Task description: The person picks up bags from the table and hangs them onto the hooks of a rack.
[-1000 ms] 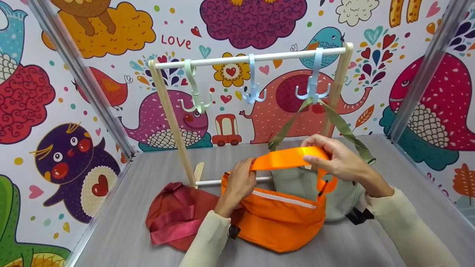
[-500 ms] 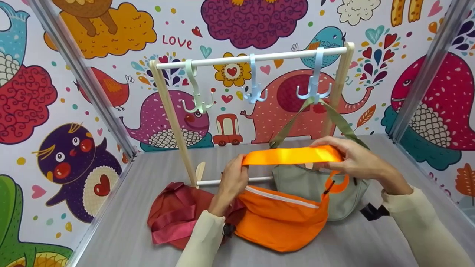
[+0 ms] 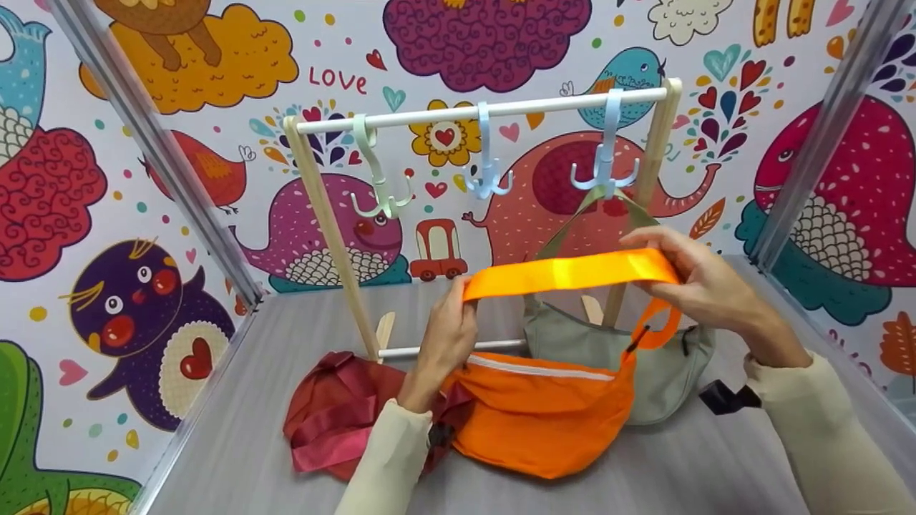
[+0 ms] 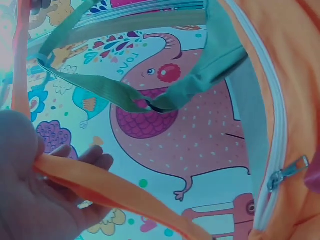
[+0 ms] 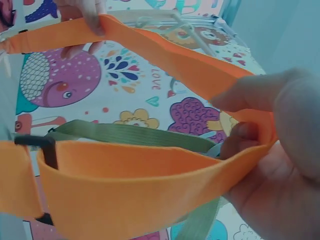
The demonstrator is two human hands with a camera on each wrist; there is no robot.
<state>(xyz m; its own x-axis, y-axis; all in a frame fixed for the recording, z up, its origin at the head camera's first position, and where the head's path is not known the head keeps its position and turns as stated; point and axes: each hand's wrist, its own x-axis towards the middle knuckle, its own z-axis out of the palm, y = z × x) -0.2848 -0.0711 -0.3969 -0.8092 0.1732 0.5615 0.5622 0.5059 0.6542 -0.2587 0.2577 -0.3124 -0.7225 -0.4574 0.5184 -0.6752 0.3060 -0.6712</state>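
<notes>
An orange zippered bag (image 3: 544, 429) hangs low over the table, its strap (image 3: 565, 274) stretched nearly level between both hands. My left hand (image 3: 447, 332) pinches the strap's left end between thumb and fingers. At the right end, my right hand (image 3: 705, 290) grips the same strap, thumb on the near side and fingers behind. In the right wrist view a black slider (image 5: 47, 150) sits on the strap. Behind the orange bag, a grey-green bag (image 3: 601, 340) hangs by its strap from the right blue hook (image 3: 605, 161). A dark red bag (image 3: 333, 411) lies left of the orange bag.
A wooden rack with a white top rail (image 3: 429, 116) stands at the back. A pale green hook (image 3: 379, 179) and a middle blue hook (image 3: 489, 168) hang from it with nothing on them. Patterned walls and metal posts (image 3: 164, 143) enclose the grey table (image 3: 236, 429).
My right hand has moved right and up, and the left slightly left and up. The orange strap is stretched wider and raised, with its right end higher.
</notes>
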